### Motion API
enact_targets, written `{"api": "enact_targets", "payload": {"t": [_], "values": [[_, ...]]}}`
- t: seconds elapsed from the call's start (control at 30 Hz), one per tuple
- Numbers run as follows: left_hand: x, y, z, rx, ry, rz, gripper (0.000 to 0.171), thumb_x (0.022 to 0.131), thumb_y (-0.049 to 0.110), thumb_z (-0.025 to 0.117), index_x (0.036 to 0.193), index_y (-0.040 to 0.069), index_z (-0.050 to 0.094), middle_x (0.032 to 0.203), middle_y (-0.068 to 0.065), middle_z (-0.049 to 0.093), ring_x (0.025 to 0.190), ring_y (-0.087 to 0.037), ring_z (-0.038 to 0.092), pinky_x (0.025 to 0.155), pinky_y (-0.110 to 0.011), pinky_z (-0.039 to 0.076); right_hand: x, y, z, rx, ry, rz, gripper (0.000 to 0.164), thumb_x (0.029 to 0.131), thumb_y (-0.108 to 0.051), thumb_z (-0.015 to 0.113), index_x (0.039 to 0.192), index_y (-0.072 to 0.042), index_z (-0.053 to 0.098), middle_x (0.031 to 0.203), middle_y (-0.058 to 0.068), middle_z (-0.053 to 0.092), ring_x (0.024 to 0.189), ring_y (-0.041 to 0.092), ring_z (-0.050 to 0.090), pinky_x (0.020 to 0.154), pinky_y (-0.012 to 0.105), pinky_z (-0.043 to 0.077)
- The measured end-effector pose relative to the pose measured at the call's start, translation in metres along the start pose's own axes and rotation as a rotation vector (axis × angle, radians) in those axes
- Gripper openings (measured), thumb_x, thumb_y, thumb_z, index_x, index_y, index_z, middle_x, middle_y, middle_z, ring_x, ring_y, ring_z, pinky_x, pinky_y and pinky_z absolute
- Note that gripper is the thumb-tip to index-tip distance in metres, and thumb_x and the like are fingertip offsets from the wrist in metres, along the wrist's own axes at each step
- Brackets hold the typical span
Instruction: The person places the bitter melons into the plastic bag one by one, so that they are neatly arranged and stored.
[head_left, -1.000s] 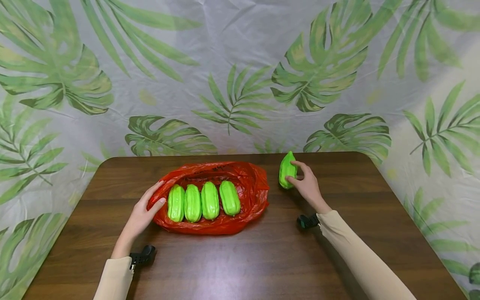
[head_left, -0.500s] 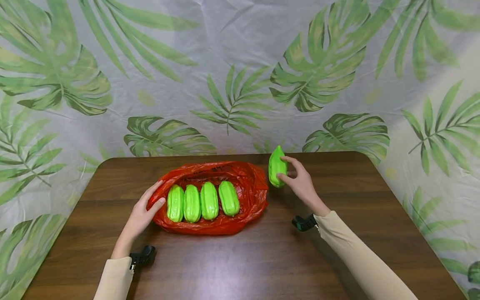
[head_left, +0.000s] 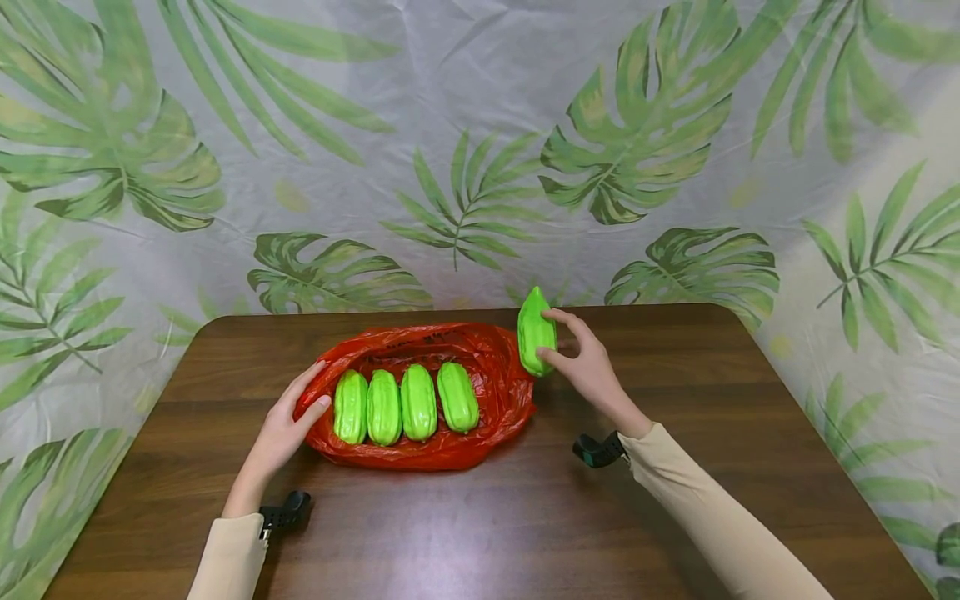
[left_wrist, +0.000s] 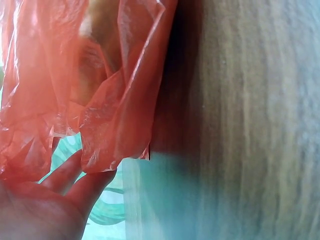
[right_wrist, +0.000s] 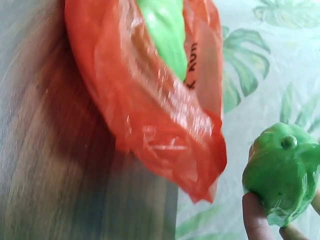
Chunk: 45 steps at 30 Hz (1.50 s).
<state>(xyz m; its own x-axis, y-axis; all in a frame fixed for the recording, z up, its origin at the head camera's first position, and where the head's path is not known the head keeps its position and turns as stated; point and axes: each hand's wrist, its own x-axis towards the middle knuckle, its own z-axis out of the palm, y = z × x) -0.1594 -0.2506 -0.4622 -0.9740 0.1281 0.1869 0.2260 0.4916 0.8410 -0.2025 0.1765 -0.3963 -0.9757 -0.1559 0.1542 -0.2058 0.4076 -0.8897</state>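
Observation:
Green papayas, several of them, lie side by side inside an open red plastic bag on the table. My left hand holds the bag's left rim; the left wrist view shows fingers against the thin red plastic. In my right hand, another green papaya is gripped between thumb and fingers, its pointed end up. It is raised by the bag's right edge. The right wrist view shows this papaya end-on, apart from the bag, with part of the hand cut off.
The dark wooden table carries the bag near its back edge. Behind it hangs a pale leaf-print cloth. A black wrist camera juts out from the right wrist, and another black camera from the left.
My right hand has carried its papaya leftward and slightly up, from right of the bag to the bag's right edge. The left hand and the bag have stayed put.

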Motion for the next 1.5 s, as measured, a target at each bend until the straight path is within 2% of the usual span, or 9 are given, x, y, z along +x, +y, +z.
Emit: {"api": "enact_targets", "payload": {"t": [0.27,0.4,0.53,0.63,0.73,0.87,1.13,1.33,1.5], "values": [[0.001,-0.001,0.000,0.013,-0.001,-0.003,0.057,0.096,0.007,0.056,0.147,0.000,0.033,0.148,-0.028,0.028,0.134,-0.048,0.025,0.101,-0.068,0.024,-0.004,-0.006,0.017,0.027,-0.065,-0.052,0.053,0.091,-0.018,0.067,0.140,-0.016,0.048,0.148,0.007,0.034,0.106,0.036,0.054,0.073,0.043,0.053],[-0.002,0.011,0.000,0.005,-0.005,-0.009,0.056,0.096,0.010,0.056,0.147,0.001,0.034,0.149,-0.025,0.030,0.135,-0.046,0.026,0.102,-0.066,0.024,-0.006,-0.007,0.025,0.036,-0.082,-0.061,0.053,0.090,-0.015,0.068,0.139,-0.015,0.049,0.149,0.009,0.035,0.104,0.034,0.055,0.074,0.040,0.054],[-0.004,0.024,-0.002,-0.001,-0.010,-0.004,0.055,0.096,0.008,0.056,0.145,-0.004,0.034,0.147,-0.029,0.030,0.133,-0.050,0.026,0.101,-0.068,0.024,-0.007,-0.006,0.032,0.015,-0.099,-0.067,0.053,0.088,-0.015,0.069,0.138,-0.014,0.050,0.147,0.009,0.037,0.100,0.032,0.057,0.072,0.037,0.052],[-0.003,0.018,-0.001,0.006,-0.010,-0.004,0.056,0.096,0.008,0.056,0.146,-0.003,0.033,0.147,-0.029,0.029,0.133,-0.050,0.026,0.100,-0.068,0.024,-0.009,-0.005,0.036,-0.017,-0.116,-0.076,0.053,0.088,-0.016,0.070,0.137,-0.012,0.051,0.146,0.011,0.038,0.098,0.032,0.057,0.074,0.038,0.051],[-0.001,0.007,0.000,0.020,-0.008,-0.007,0.058,0.096,0.011,0.057,0.148,0.002,0.032,0.148,-0.026,0.030,0.134,-0.047,0.027,0.102,-0.067,0.025,-0.010,-0.003,0.038,-0.039,-0.134,-0.084,0.052,0.087,-0.016,0.070,0.136,-0.011,0.052,0.146,0.011,0.039,0.098,0.032,0.058,0.077,0.041,0.049],[0.000,0.000,0.000,0.027,-0.011,-0.010,0.060,0.097,0.017,0.057,0.150,0.007,0.031,0.150,-0.023,0.029,0.134,-0.045,0.028,0.102,-0.066,0.026,-0.011,0.001,0.041,-0.061,-0.160,-0.091,0.052,0.087,-0.017,0.070,0.135,-0.012,0.053,0.145,0.011,0.041,0.101,0.033,0.057,0.079,0.044,0.050],[0.001,-0.002,0.001,0.034,-0.017,-0.015,0.060,0.098,0.023,0.056,0.150,0.009,0.030,0.150,-0.023,0.028,0.135,-0.046,0.027,0.102,-0.067,0.025,-0.014,0.007,0.047,-0.102,-0.200,-0.141,0.050,0.085,-0.013,0.072,0.132,-0.007,0.054,0.140,0.015,0.045,0.109,0.036,0.055,0.087,0.051,0.048],[0.001,0.001,0.000,0.036,-0.016,-0.016,0.060,0.097,0.020,0.057,0.150,0.009,0.031,0.150,-0.022,0.029,0.135,-0.044,0.027,0.102,-0.066,0.026,-0.015,0.011,0.052,-0.140,-0.230,-0.166,0.050,0.084,-0.012,0.072,0.130,-0.004,0.055,0.140,0.017,0.045,0.114,0.034,0.052,0.090,0.051,0.046],[0.001,0.000,0.001,0.041,-0.019,-0.020,0.060,0.097,0.022,0.056,0.150,0.009,0.030,0.150,-0.022,0.028,0.134,-0.045,0.027,0.102,-0.066,0.026,-0.015,0.011,0.056,-0.167,-0.258,-0.155,0.050,0.084,-0.013,0.072,0.131,-0.004,0.054,0.140,0.017,0.045,0.107,0.033,0.055,0.089,0.051,0.047]]}}
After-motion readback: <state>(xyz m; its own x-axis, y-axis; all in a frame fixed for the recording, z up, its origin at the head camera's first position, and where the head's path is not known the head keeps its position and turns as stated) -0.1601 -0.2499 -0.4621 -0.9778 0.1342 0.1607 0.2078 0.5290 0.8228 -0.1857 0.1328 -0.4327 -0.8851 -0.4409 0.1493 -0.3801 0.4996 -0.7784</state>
